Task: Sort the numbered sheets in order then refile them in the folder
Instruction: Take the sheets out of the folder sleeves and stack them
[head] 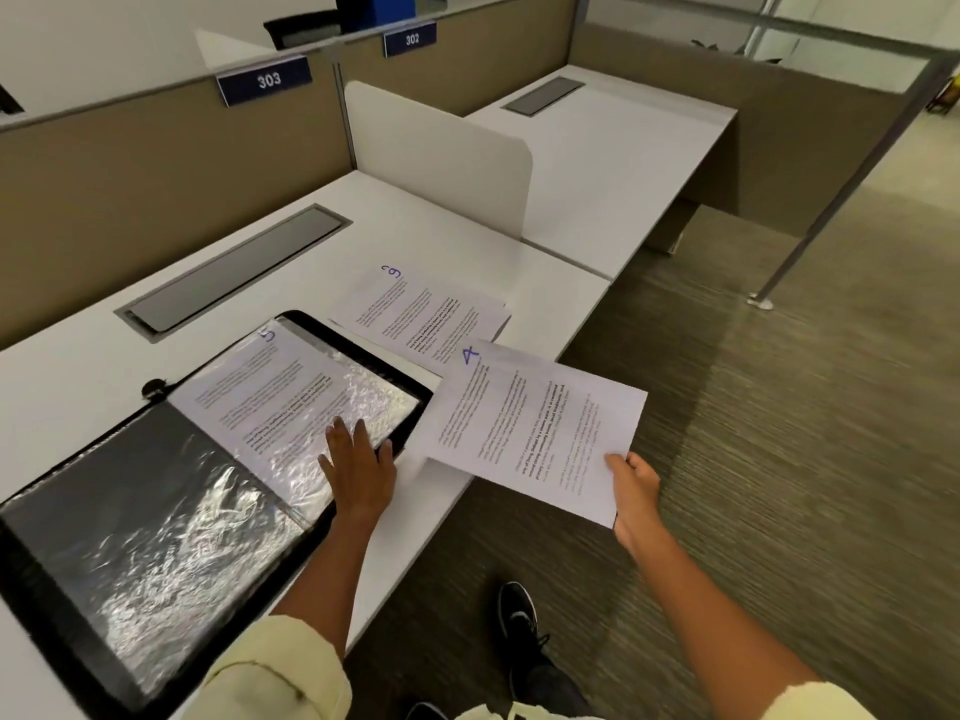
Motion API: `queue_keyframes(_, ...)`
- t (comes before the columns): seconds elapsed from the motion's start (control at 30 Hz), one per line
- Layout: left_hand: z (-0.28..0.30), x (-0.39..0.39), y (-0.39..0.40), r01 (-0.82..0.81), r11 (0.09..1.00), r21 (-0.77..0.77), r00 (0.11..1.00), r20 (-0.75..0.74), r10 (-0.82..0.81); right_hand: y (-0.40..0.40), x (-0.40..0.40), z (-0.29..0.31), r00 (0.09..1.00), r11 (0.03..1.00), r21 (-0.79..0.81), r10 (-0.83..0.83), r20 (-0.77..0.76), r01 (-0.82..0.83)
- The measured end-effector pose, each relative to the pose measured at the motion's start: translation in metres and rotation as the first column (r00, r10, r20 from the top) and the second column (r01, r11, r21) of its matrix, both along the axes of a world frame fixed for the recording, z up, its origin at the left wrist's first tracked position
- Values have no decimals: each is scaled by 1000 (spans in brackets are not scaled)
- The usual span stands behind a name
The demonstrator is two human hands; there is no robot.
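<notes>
worktop (457, 236): long white surface against tan partitions, with a grey cable hatch (234, 270) set into it behind the folder; a white divider panel (441, 158) stands at its far end, and a second white desk lies beyond that.
floor (779, 433): striped grey-brown carpet to the right of the worktop; a black shoe (519, 615) shows near the bottom edge.
folder (171, 491): black, lying open and flat on the worktop, its clear plastic sleeves crinkled and glaring; the left page is a dark sleeve, the right page holds the sheet marked 5.
sheet marked 5 (280, 392): printed page inside the right-hand sleeve, its blue number at the far corner, directly under the left hand's fingers.
loose stack (421, 314): printed sheets flat on the worktop just beyond the folder's far right corner, a blue 9 on the top one; well apart from either hand.
sheet marked 4 (530, 433): held in the air off the worktop's front edge, partly over the carpet, its far corner overlapping the near edge of the loose stack; the blue number sits at the corner farthest from the grip.
right hand (631, 491): its grip pinches the near right corner of the sheet marked 4, thumb on top, the other fingers hidden under the paper.
left hand (358, 459): fingers spread and straight, pressed flat on the lower part of the folder's right sleeve, near its outer edge.
signs: blue plates reading 303 (264, 80) and 302 (410, 39) on top of the partitions.
</notes>
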State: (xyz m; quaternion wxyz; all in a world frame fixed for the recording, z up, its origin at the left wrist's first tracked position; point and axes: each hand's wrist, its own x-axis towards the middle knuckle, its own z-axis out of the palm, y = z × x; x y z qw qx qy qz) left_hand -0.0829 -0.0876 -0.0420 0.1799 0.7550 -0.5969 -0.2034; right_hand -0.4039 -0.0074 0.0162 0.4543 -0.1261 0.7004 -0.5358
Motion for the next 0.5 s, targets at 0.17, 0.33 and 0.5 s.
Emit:
queue_keyframes(0.17,-1,-5,-18,-37,999,-4,999,-26,36,-31,5,5,994,999,-25,32,105,-29)
queue_keyframes(0.33,1,-11,-30,-93,996,7,994,-54,93,-76,19,7,973,994,-35,107,203,-102)
queue_keyframes(0.5,2,-13,-48,-138,990,-9,990,-28,137,-127,38,6,952,986,-48,168,257,-161)
